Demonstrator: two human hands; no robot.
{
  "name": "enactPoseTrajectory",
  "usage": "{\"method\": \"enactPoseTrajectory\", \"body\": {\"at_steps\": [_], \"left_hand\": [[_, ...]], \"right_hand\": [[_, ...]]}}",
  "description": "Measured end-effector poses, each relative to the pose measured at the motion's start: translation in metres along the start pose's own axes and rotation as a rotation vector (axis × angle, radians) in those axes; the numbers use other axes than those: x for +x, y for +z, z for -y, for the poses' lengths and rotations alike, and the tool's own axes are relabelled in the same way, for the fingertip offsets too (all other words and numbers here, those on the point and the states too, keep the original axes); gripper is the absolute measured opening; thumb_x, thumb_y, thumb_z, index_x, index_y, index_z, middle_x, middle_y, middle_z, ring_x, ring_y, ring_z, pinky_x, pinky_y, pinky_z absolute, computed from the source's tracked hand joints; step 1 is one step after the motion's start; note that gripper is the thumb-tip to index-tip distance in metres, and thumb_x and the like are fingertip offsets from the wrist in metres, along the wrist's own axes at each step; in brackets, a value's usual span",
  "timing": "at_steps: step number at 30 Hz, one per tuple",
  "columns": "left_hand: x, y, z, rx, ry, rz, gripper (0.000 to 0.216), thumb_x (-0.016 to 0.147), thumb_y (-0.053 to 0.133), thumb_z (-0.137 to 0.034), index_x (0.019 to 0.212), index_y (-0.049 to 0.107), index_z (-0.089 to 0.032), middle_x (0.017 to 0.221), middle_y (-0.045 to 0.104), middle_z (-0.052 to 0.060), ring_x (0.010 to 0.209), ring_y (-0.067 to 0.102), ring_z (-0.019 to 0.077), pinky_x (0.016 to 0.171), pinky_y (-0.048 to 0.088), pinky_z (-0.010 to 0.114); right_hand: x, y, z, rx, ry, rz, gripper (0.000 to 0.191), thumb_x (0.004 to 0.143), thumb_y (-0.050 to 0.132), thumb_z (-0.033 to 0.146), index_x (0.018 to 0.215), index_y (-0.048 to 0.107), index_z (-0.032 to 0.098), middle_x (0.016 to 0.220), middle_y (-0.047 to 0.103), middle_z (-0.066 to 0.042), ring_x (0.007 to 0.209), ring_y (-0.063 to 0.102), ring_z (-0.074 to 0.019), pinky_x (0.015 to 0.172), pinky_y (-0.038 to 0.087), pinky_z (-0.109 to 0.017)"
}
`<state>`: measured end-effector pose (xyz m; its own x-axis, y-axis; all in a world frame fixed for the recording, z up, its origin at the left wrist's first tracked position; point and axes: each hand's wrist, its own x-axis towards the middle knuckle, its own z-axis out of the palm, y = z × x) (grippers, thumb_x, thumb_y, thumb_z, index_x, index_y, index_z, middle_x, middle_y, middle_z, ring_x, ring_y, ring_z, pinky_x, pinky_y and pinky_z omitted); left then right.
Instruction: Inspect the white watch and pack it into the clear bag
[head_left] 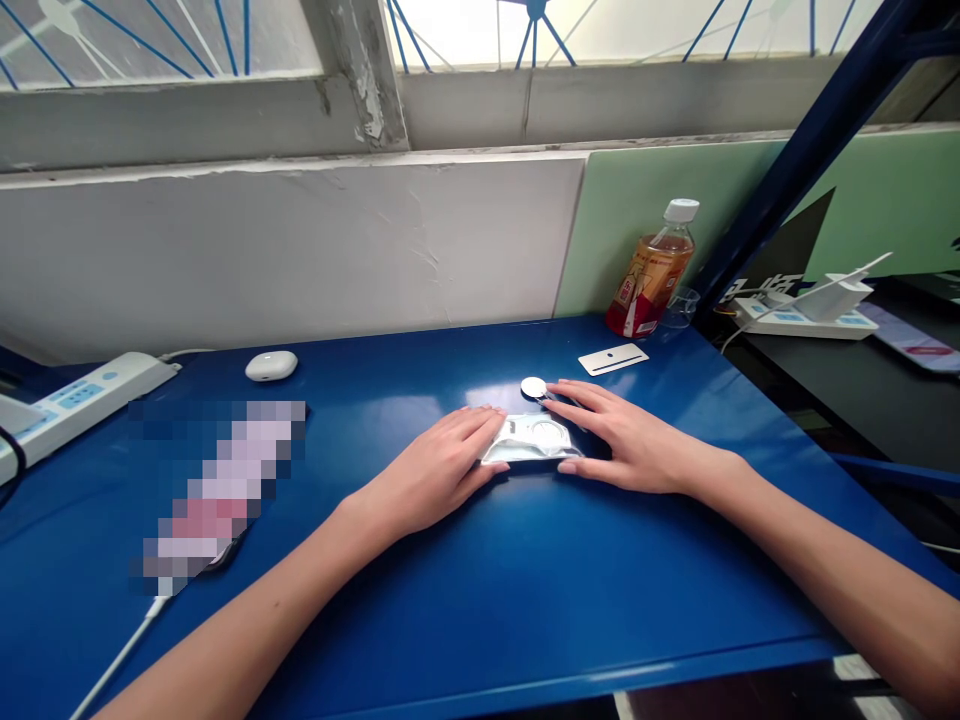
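White packet (529, 438): on the blue bench (510, 600), between the two hands, long axis running left to right. Left hand (442, 465): nearer, grip closed about the packet's left end, thumb along the near edge. Right hand (622, 440): grip spread, thumb at the packet's near right corner, fingers extended past its far side. White card (613, 360): beyond, to the right. Round white disc (534, 388): just past the packet, at the right fingertips; contact uncertain.

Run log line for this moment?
left hand: at left end of packet | right hand: by packet's right end and white disc | back right: card, bottle | back left: white case
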<state>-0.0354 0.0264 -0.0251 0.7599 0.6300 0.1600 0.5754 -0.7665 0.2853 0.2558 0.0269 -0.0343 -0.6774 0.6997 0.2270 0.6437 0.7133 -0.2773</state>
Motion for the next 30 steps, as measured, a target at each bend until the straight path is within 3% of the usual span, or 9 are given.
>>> {"method": "enactPoseTrajectory", "body": {"at_steps": [3,6,11,15,20,24,27,30], "left_hand": [[0.001,-0.003,-0.001,-0.066,-0.003,-0.066,0.043,0.105,0.039,-0.036,0.142,0.047,-0.015,0.14,0.058,0.014,0.128,0.055,0.0274,0.107,0.043,0.043],[0.002,-0.007,-0.004,-0.206,-0.039,-0.118,0.037,0.105,0.041,-0.036,0.133,0.055,-0.017,0.129,0.066,0.01,0.114,0.064,0.0241,0.096,0.05,0.036],[0.002,-0.004,-0.007,-0.413,-0.128,-0.234,0.021,0.102,0.049,-0.033,0.113,0.062,-0.021,0.101,0.073,0.001,0.082,0.07,0.0149,0.073,0.054,0.024],[0.002,0.001,-0.004,-0.302,-0.134,-0.337,0.033,0.096,0.06,-0.029,0.127,0.054,-0.02,0.119,0.068,0.005,0.1,0.068,0.0182,0.088,0.054,0.029],[0.001,0.003,0.0,-0.117,-0.088,-0.154,0.05,0.094,0.063,-0.035,0.138,0.048,-0.02,0.145,0.049,0.013,0.132,0.05,0.027,0.108,0.045,0.042],[0.001,0.003,0.003,-0.048,-0.072,-0.095,0.05,0.097,0.056,-0.042,0.14,0.046,-0.019,0.145,0.05,0.014,0.135,0.046,0.0286,0.111,0.042,0.046],[0.001,0.003,0.007,-0.034,-0.084,-0.079,0.059,0.096,0.056,-0.05,0.142,0.045,-0.016,0.144,0.051,0.016,0.137,0.043,0.0308,0.112,0.04,0.048],[0.0,-0.001,0.012,-0.022,-0.116,-0.022,0.071,0.092,0.055,-0.061,0.144,0.044,-0.014,0.148,0.048,0.017,0.143,0.035,0.0335,0.114,0.037,0.051]], "right_hand": [[0.002,-0.003,0.002,0.056,-0.056,-0.1,0.047,0.095,0.058,0.037,0.139,0.055,0.022,0.145,0.053,-0.016,0.134,0.049,-0.0314,0.108,0.044,-0.051],[0.003,-0.006,0.008,0.22,-0.085,-0.215,0.033,0.096,0.056,0.027,0.128,0.064,0.024,0.123,0.067,-0.012,0.114,0.064,-0.0254,0.096,0.054,-0.041],[0.006,-0.007,0.019,0.563,0.091,-0.299,0.022,0.091,0.064,0.03,0.11,0.07,0.022,0.105,0.075,-0.007,0.085,0.07,-0.0197,0.079,0.058,-0.034],[0.01,-0.003,0.019,0.713,0.288,-0.239,0.025,0.089,0.065,0.037,0.106,0.067,0.018,0.09,0.073,-0.005,0.075,0.068,-0.0185,0.073,0.059,-0.034],[0.011,0.006,0.012,0.542,0.338,-0.221,0.033,0.093,0.059,0.037,0.121,0.058,0.019,0.09,0.071,-0.005,0.083,0.068,-0.0207,0.08,0.057,-0.038],[0.007,0.008,0.008,0.247,0.248,-0.187,0.036,0.097,0.05,0.039,0.125,0.06,0.018,0.121,0.066,-0.014,0.11,0.063,-0.0274,0.096,0.053,-0.046],[0.003,0.005,0.005,0.106,0.148,-0.074,0.058,0.093,0.055,0.049,0.14,0.05,0.014,0.145,0.049,-0.02,0.134,0.048,-0.0333,0.11,0.043,-0.051],[0.0,0.002,0.002,0.029,0.095,0.038,0.082,0.087,0.06,0.06,0.148,0.04,0.01,0.154,0.039,-0.022,0.142,0.037,-0.0369,0.113,0.038,-0.054]]}}
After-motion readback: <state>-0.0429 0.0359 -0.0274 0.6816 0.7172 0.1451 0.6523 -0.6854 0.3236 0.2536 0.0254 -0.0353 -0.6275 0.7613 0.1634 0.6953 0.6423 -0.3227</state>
